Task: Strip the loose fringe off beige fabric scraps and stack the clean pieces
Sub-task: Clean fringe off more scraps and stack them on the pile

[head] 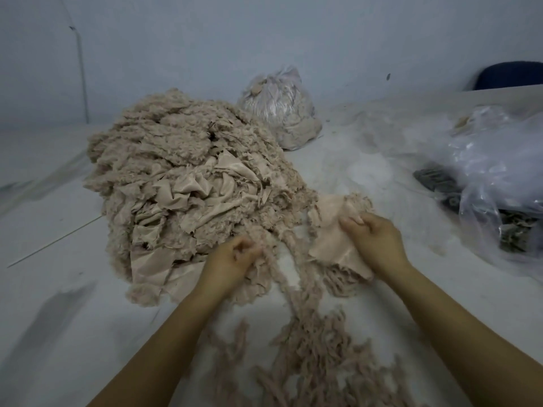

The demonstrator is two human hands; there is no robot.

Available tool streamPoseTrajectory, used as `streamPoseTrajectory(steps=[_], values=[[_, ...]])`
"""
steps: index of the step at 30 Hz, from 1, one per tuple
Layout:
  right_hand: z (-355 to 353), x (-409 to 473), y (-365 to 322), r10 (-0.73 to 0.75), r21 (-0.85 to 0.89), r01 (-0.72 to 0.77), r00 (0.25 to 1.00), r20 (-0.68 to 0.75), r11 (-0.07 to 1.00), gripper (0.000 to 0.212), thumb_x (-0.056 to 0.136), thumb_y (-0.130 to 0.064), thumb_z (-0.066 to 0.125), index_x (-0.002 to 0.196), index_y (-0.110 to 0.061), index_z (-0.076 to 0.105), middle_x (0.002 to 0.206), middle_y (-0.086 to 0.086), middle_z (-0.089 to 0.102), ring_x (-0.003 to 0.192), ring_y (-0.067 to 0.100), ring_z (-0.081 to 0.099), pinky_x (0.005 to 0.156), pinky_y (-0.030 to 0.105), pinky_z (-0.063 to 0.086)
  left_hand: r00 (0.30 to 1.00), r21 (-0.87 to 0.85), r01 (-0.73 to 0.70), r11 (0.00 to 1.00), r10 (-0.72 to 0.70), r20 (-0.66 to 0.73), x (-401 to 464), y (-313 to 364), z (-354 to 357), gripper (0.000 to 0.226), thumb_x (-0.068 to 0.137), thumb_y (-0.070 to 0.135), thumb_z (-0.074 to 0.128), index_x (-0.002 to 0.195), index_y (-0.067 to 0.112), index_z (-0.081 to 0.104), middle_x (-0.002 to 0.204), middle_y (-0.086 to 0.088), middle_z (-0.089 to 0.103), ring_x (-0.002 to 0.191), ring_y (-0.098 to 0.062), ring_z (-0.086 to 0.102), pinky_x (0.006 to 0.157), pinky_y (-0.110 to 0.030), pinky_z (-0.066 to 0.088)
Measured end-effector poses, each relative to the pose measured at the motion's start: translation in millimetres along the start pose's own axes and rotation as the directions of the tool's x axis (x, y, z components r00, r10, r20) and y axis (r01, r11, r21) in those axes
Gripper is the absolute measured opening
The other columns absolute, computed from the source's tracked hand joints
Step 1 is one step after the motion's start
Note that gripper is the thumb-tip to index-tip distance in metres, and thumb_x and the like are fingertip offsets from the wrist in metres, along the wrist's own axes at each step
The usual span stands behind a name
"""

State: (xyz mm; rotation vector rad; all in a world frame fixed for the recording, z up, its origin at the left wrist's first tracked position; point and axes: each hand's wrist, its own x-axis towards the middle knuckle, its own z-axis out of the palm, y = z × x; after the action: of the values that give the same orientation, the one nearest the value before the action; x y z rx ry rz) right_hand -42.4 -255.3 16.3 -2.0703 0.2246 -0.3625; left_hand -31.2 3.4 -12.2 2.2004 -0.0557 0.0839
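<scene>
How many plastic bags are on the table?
2: a tied bag at the back behind the beige fabric pile, and a loose clear bag at the right edge; others may lie outside the frame.

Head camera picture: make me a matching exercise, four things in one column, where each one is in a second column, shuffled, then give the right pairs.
Things:
1. big fabric pile
2. tied plastic bag
3. stripped fringe strands
4. fabric scrap

Places:
A. gripped by the right hand
B. strewn on the table between the forearms
C. far end, by the wall
D. left of centre, beyond the left hand

Pairs: 1-D, 2-C, 3-B, 4-A
</scene>
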Motion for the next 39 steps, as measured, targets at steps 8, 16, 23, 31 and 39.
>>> streamPoseTrajectory(steps=[8, 16, 23, 31, 39], values=[[54, -26, -32, -0.190, -0.163, 0.281, 0.887, 0.421, 0.946, 0.023, 0.093, -0.030, 0.057, 0.113, -0.018, 0.058, 0.096, -0.002, 0.060, 0.086, 0.014, 0.057, 0.078, 0.027, 0.047, 0.985, 0.176, 0.012, 0.984, -0.041, 0.165, 7, -5, 18, 0.041, 0.090, 0.021, 0.061, 0.057, 0.018, 0.038, 0.052, 0.005, 0.038, 0.052, -0.011, 0.038, 0.052, -0.026, 0.030], [109, -29, -17, -0.109, -0.205, 0.194, 0.924, 0.367, 0.959, 0.044, 0.096, -0.011, 0.046, 0.139, -0.012, 0.039, 0.109, 0.015, 0.062, 0.095, 0.028, 0.059, 0.079, 0.030, 0.046, 0.994, 0.278, 0.041, 0.960, -0.068, 0.088, 1, -26, -6, 0.037, 0.078, 0.043, 0.072, 0.095, 0.024, 0.046, 0.084, 0.010, 0.048, 0.076, -0.009, 0.050, 0.060, -0.022, 0.035], [106, -56, -19, -0.310, -0.143, 0.367, 0.898, 0.312, 0.919, 0.012, 0.095, -0.018, 0.053, 0.094, -0.011, 0.062, 0.089, 0.006, 0.062, 0.085, 0.023, 0.059, 0.073, 0.030, 0.044, 0.952, -0.554, 0.289, 0.780, -0.175, 0.251, -5, -21, -12, 0.036, 0.074, 0.000, 0.074, 0.104, 0.006, 0.056, 0.068, 0.000, 0.060, 0.057, -0.009, 0.059, 0.053, -0.021, 0.047], [111, -54, -35, 0.144, 0.514, -0.364, 0.897, 0.418, 0.777, 0.019, 0.094, -0.016, 0.059, 0.078, -0.006, 0.053, 0.064, 0.008, 0.046, 0.059, 0.017, 0.042, 0.052, 0.027, 0.038, 0.895, -0.512, 0.242, 0.824, 0.013, 0.445, -25, -9, -8, 0.037, 0.054, 0.007, 0.081, 0.077, 0.013, 0.054, 0.071, -0.004, 0.056, 0.061, -0.014, 0.051, 0.055, -0.024, 0.045], [91, -78, -23, -0.092, 0.516, -0.237, 0.841, 0.534, 0.823, 0.031, 0.096, -0.010, 0.052, 0.066, -0.018, 0.051, 0.058, -0.011, 0.052, 0.057, 0.006, 0.046, 0.054, 0.019, 0.039, 0.837, -0.682, 0.516, 0.518, -0.138, 0.529, -6, 8, 0, 0.032, 0.078, 0.023, 0.065, 0.097, -0.003, 0.063, 0.090, -0.019, 0.069, 0.079, -0.024, 0.069, 0.066, -0.032, 0.059]])
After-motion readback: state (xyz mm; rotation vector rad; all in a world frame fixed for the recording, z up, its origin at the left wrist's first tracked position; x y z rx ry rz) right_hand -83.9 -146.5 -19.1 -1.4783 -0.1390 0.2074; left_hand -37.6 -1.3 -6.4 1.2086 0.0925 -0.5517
